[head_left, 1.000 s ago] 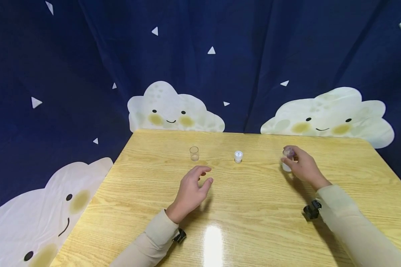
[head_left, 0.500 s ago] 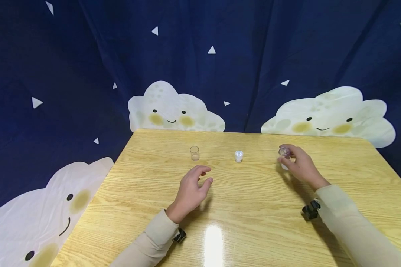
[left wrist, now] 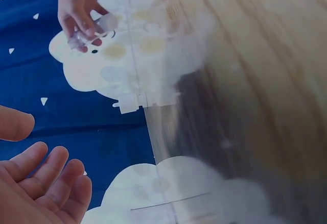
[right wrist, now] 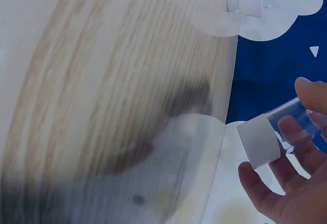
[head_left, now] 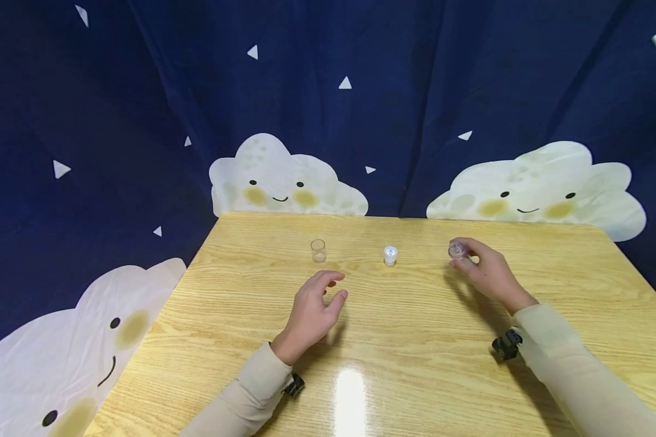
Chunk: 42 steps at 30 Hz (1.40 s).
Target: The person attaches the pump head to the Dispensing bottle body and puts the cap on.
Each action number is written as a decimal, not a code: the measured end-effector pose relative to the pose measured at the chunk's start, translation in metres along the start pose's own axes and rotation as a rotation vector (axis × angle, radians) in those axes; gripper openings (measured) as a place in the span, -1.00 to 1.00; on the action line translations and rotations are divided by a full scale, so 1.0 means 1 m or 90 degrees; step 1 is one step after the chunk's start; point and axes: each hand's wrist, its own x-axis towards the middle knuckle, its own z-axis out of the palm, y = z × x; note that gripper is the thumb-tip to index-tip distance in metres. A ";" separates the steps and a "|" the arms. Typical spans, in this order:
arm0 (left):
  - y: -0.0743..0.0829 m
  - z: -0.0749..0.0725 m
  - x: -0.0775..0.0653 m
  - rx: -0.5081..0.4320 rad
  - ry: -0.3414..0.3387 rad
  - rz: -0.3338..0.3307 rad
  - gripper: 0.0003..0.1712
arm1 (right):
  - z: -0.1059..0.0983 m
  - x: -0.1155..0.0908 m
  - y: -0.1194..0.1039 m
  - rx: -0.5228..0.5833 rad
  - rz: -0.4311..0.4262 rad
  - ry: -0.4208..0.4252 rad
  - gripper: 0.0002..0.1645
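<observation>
My right hand [head_left: 489,272] holds a small clear cylinder with a white end [head_left: 457,250] between thumb and fingers, above the right part of the table. In the right wrist view the white end [right wrist: 259,141] points toward the tabletop, apart from it. My left hand [head_left: 313,309] hangs above the table left of centre, fingers loosely curved, holding nothing. Beyond it stands a clear open cup [head_left: 318,251]. A small white cylindrical piece with a clear cup-like top [head_left: 390,255] stands between that cup and my right hand.
The wooden table [head_left: 393,340] reflects a bright light near its front. A dark blue curtain [head_left: 328,109] with white cloud faces hangs right behind its far edge. Black wrist cameras [head_left: 507,345] sit under both sleeves.
My right hand has moved a little left with the clear cylinder, whose top now faces my head more and hides its white end. The left hand and the standing pieces have not moved.
</observation>
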 end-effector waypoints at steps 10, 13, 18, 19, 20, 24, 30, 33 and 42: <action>0.001 -0.002 -0.001 0.011 -0.009 -0.011 -0.71 | 0.005 0.000 -0.011 -0.005 -0.029 0.002 -0.50; 0.000 -0.002 -0.001 0.016 -0.008 -0.011 -0.71 | 0.007 -0.001 -0.015 -0.003 -0.038 0.000 -0.51; -0.002 -0.001 0.000 0.011 -0.007 -0.015 -0.71 | 0.010 -0.003 -0.022 -0.006 -0.052 -0.008 -0.50; -0.003 -0.001 0.000 0.009 -0.007 -0.015 -0.71 | 0.011 -0.003 -0.023 -0.007 -0.055 -0.010 -0.50; -0.003 -0.001 0.000 0.006 -0.007 -0.015 -0.70 | 0.011 -0.003 -0.025 -0.008 -0.060 -0.011 -0.50; -0.004 -0.001 0.000 -0.003 -0.012 -0.014 -0.70 | 0.014 -0.006 -0.032 -0.004 -0.079 -0.009 -0.49; -0.003 -0.001 0.001 -0.010 -0.023 -0.013 -0.70 | 0.018 -0.008 -0.039 -0.002 -0.098 -0.023 -0.47; -0.004 -0.001 0.002 -0.007 -0.023 -0.016 -0.70 | 0.019 -0.010 -0.042 0.000 -0.098 -0.044 -0.47; -0.006 -0.002 0.003 0.002 -0.026 -0.025 -0.70 | 0.020 -0.010 -0.047 0.000 -0.083 -0.078 -0.49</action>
